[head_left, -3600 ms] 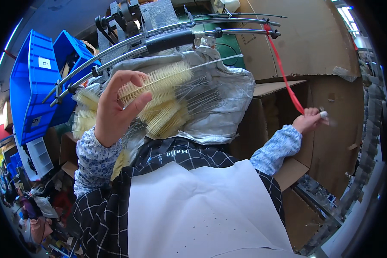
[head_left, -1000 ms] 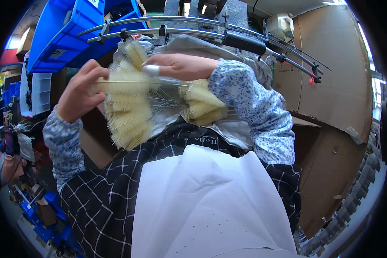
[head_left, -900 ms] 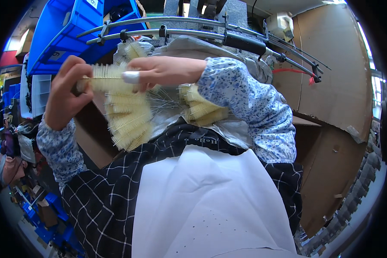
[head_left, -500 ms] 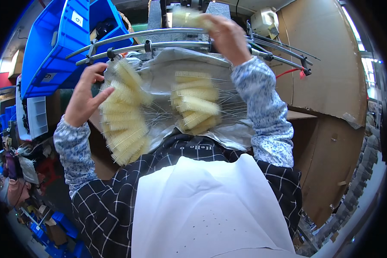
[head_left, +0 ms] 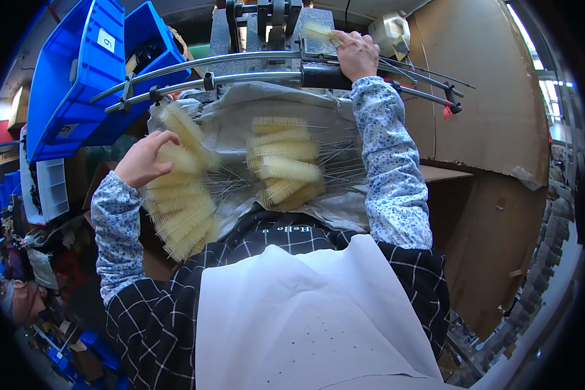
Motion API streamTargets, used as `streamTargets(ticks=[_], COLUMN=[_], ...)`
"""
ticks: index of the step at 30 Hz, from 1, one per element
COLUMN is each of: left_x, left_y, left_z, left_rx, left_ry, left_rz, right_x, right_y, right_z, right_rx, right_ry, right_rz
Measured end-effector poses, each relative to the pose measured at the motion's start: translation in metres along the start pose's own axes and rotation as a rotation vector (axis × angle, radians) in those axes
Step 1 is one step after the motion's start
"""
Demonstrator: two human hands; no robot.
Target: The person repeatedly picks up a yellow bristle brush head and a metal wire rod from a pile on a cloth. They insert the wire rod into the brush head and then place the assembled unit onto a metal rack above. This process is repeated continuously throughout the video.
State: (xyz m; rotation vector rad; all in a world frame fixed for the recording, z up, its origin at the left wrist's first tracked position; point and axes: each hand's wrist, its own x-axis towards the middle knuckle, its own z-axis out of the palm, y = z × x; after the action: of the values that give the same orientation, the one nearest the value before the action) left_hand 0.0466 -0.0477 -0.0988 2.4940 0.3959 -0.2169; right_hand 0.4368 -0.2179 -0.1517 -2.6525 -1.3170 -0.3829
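Observation:
My right hand (head_left: pixel 357 56) is closed on a tube brush (head_left: pixel 318 34) with pale yellow bristles, beside a metal machine at the far side. The bristle end points left, and the fingers hide the rest of it. My left hand (head_left: pixel 145 160) rests at the edge of the left pile of brushes (head_left: pixel 182 208), its thumb and forefinger apart and curved, with nothing visible between them. A second, smaller brush pile (head_left: pixel 283 160) lies on the grey cloth (head_left: pixel 234 117) in the middle, thin wire stems reaching right.
Two curved metal rails (head_left: pixel 253 78) cross in front of the machine (head_left: pixel 266 36). Blue plastic bins (head_left: pixel 78 84) stand at the far left, with a clear-fronted white tray (head_left: pixel 51 185) below them. Large cardboard sheets (head_left: pixel 481 97) stand at the right.
The brush in my right hand has moved right, away from the machine's middle, and its blur has lessened. My left hand has come slightly nearer and its fingers curl more.

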Motion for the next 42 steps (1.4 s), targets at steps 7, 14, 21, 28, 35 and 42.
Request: streamTargets(ticks=[7, 14, 21, 28, 35, 42], left_x=[-0.004, -0.011, -0.034, -0.059, -0.051, -0.065], left_y=[-0.004, 0.025, 0.025, 0.021, 0.04, 0.034], left_z=[-0.011, -0.049, -0.074, -0.086, -0.087, -0.092], left_rx=[-0.727, -0.623, -0.485, -0.657, -0.728, -0.841], left_ry=[0.015, 0.234, 0.527, 0.667, 0.739, 0.777], left_rz=[-0.19, 0.016, 0.123, 0.132, 0.176, 0.207], right_x=[0.0, 0.021, 0.027, -0.004, 0.002, 0.005], right_y=[0.001, 0.001, 0.021, 0.05, 0.035, -0.013], right_z=[-0.001, 0.013, 0.037, 0.02, 0.027, 0.026], right_rx=[0.04, -0.031, -0.089, 0.107, 0.266, 0.255], right_ry=[-0.006, -0.137, -0.007, 0.026, 0.051, 0.034], right_rz=[-0.033, -0.019, -0.064, 0.198, 0.134, 0.135])
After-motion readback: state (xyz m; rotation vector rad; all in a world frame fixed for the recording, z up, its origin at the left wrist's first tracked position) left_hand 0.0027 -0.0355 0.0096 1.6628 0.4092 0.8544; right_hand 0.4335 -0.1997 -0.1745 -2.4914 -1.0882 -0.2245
